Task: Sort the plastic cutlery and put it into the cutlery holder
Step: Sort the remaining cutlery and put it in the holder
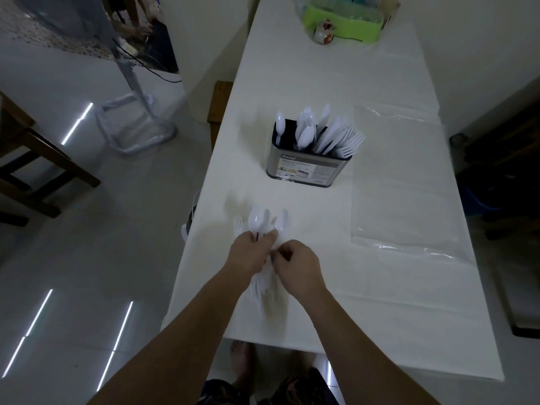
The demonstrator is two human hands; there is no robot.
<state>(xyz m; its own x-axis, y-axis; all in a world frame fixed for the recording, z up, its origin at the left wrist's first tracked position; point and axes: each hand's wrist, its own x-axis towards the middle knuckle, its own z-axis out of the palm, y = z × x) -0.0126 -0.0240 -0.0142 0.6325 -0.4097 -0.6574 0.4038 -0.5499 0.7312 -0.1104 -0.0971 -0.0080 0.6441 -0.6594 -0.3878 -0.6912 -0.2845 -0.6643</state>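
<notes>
Gripping a fan of white spoons (257,222) and forks (238,223) by their handles, my left hand (251,252) is curled round the bunch, low over the table (380,317). Just beside it, my right hand (298,267) has its fingers curled in at the handles, seemingly pinching one to draw it out. Farther off stands the holder (306,168), already stocked with spoons and forks. Pulling one piece could, I think, drag its neighbours loose, since the smooth handles overlap, or mix kinds.
</notes>
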